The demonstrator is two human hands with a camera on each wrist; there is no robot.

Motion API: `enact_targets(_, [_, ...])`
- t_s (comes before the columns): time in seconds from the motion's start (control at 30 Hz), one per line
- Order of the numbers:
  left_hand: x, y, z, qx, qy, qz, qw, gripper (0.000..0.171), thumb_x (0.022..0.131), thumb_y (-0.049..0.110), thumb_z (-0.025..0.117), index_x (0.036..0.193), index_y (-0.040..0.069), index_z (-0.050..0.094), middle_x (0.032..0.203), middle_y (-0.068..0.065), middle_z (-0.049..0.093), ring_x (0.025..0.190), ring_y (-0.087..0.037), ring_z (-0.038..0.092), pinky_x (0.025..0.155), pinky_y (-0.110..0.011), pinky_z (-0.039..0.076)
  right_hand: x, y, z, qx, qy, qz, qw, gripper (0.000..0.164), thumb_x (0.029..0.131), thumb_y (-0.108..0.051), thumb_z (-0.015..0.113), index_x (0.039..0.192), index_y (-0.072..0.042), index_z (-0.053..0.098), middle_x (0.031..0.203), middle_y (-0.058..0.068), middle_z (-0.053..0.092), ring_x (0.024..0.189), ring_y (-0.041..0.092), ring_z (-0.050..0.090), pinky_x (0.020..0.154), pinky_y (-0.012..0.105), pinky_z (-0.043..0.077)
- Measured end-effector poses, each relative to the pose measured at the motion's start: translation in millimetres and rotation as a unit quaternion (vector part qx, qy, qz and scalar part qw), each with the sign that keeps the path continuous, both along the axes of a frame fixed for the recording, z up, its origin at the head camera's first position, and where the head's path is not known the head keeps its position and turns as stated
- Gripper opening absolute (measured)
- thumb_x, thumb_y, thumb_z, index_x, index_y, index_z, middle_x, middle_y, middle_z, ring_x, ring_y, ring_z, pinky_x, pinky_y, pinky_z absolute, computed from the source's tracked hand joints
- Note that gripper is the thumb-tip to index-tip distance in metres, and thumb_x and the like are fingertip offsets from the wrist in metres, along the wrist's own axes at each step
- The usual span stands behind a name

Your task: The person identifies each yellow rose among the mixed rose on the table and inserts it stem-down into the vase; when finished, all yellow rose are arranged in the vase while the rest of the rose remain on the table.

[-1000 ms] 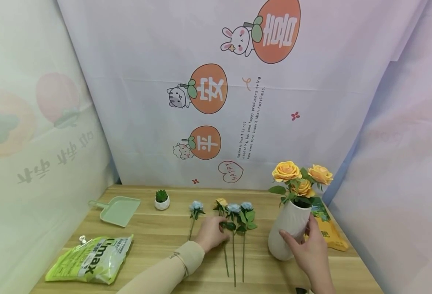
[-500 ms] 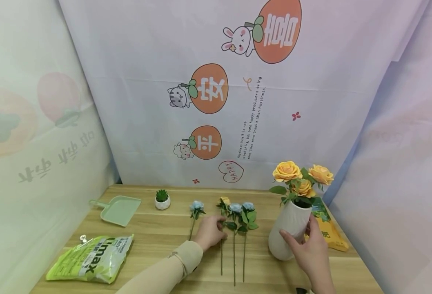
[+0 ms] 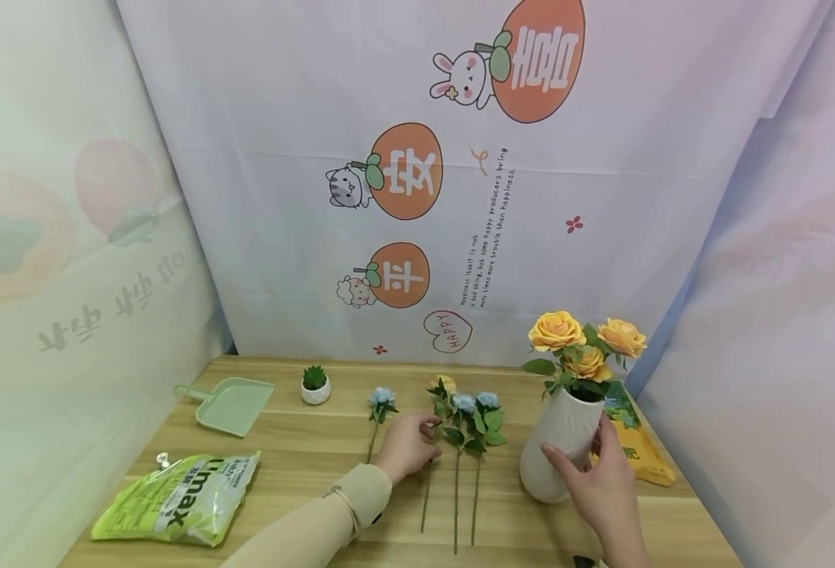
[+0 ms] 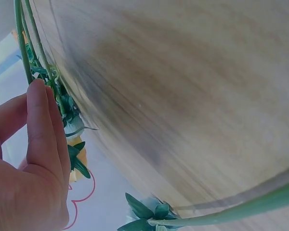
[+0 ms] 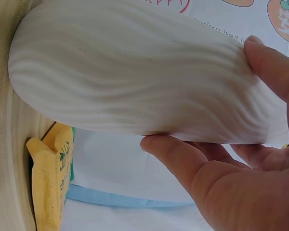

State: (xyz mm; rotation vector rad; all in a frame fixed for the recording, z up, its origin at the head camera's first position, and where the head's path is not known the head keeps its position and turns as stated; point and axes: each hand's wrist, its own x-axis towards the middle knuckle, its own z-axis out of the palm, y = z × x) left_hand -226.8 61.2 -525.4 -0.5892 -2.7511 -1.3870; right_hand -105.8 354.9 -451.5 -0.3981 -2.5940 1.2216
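Observation:
My left hand [image 3: 409, 450] pinches the thin stem of a yellow rose [image 3: 446, 384] low over the table; in the left wrist view the thumb and fingertips meet at the stem. Just right of it lie two blue roses [image 3: 463, 403] with leafy stems. Another blue rose [image 3: 383, 396] lies on the left side of this hand, partly hidden by it. My right hand [image 3: 605, 481] holds a white ribbed vase [image 5: 135, 72], thumb on one side and fingers round the other. Several yellow roses [image 3: 556, 331] stand in the vase.
A green dustpan [image 3: 236, 406] and a small potted succulent [image 3: 315, 385] sit at the back left. A green-and-white plastic bag [image 3: 179, 501] lies front left. Behind the vase is a yellow packet [image 3: 645, 454]. Cloth walls surround the wooden table [image 3: 304, 473].
The yellow rose has shifted slightly right at its head, and its stem now slants the other way in my left hand. The neighbouring blue roses moved slightly right. My right hand stays on the vase.

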Motion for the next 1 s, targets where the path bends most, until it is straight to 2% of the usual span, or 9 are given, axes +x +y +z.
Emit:
enact_targets(0.37, [2.5,-2.4,2.5,0.029,-0.013,-0.004,0.9995,0.047,0.085,-0.001,0.090,0.130,0.003,0.075,0.105,-0.014,0.075,0.090,-0.025,0.073,0.071,-0.039,0.063,0.8,-0.8,0.4,0.000,0.008,-0.001,1.000,0.124,0.090,-0.058,0.085,0.172,-0.003,0.009,0.166,0.034,0.033,0.144,0.057,0.044,0.106,0.068,0.051])
enact_targets(0.53, [1.8,-4.2,3.2,0.045,-0.029,-0.007,0.9985,0.048,0.087,0.000,0.089,0.132,0.005,0.075,0.108,-0.015,0.075,0.088,-0.021,0.073,0.064,-0.032,0.062,1.1,-1.4,1.1,-0.001,0.008,0.000,1.000,0.125,0.090,-0.057,0.085,0.172,-0.003,0.009,0.166,0.034,0.033,0.144,0.057,0.043,0.107,0.068,0.050])
enact_targets(0.67, [1.9,-4.9,5.5,0.047,-0.031,-0.007,0.9984,0.048,0.088,0.002,0.088,0.134,0.007,0.075,0.109,-0.012,0.076,0.087,-0.017,0.072,0.064,-0.031,0.060,1.7,-1.9,0.8,0.000,0.014,0.000,1.000,0.123,0.090,-0.056,0.085,0.172,-0.003,0.010,0.165,0.034,0.034,0.144,0.057,0.044,0.106,0.068,0.051])
enact_targets(0.8, [3.4,-4.4,9.1,0.047,-0.035,-0.005,0.9983,0.050,0.089,0.003,0.088,0.136,0.009,0.074,0.112,-0.012,0.076,0.077,-0.013,0.070,0.061,-0.031,0.057,2.4,-2.0,0.0,0.003,0.019,-0.001,1.000,0.121,0.091,-0.055,0.085,0.172,-0.002,0.012,0.164,0.034,0.035,0.143,0.057,0.045,0.106,0.068,0.051])
enact_targets(0.9, [4.1,-3.8,12.7,0.072,-0.047,-0.009,0.9963,0.051,0.089,0.003,0.088,0.137,0.011,0.074,0.115,-0.014,0.076,0.067,-0.018,0.071,0.056,-0.030,0.057,2.1,-1.9,-0.7,0.004,0.019,-0.001,1.000,0.122,0.090,-0.057,0.084,0.172,-0.002,0.012,0.164,0.034,0.035,0.143,0.057,0.045,0.106,0.069,0.051])
enact_targets(1.0, [3.9,-2.9,15.4,0.104,-0.061,-0.021,0.9924,0.052,0.091,0.002,0.086,0.140,0.011,0.073,0.120,-0.017,0.075,0.067,-0.024,0.075,0.056,-0.028,0.060,1.7,-1.5,-1.5,0.006,0.018,-0.001,1.000,0.124,0.090,-0.060,0.084,0.172,-0.003,0.011,0.164,0.034,0.035,0.143,0.057,0.045,0.106,0.070,0.050])
